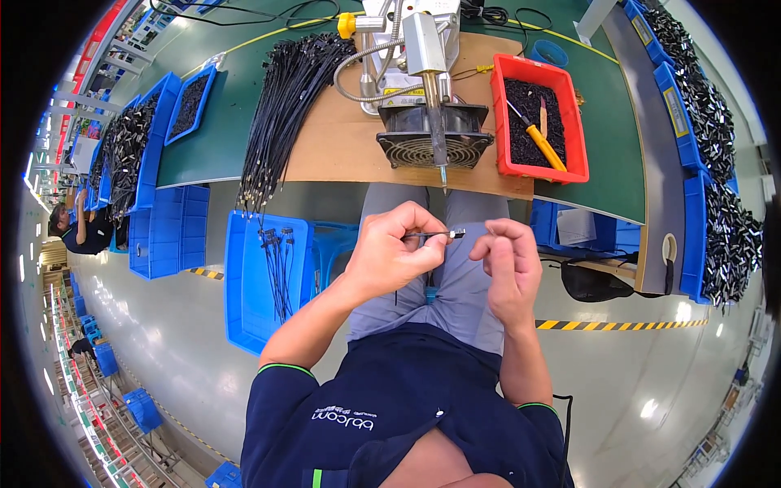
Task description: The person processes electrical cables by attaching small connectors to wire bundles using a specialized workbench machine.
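Note:
My left hand (pixel 399 248) pinches a thin black cable (pixel 415 235) close to its end, between thumb and index finger. A small connector with a metallic and black tip (pixel 457 233) sticks out toward the right. Just right of it is my right hand (pixel 511 264), its fingers half curled and apart, with nothing visible in them. A soldering iron (pixel 434 106) on a stand points down, its tip a little above my hands. Behind it sits a black fan (pixel 435 138). Both hands are over my lap, in front of the bench edge.
A thick bundle of black cables (pixel 289 106) hangs over the bench edge. A red bin (pixel 579 122) holds small black parts and a yellow-handled tool (pixel 547 148). At lower left, more cables lie over a blue bin (pixel 240 301). Blue trays of parts (pixel 695 220) line the right.

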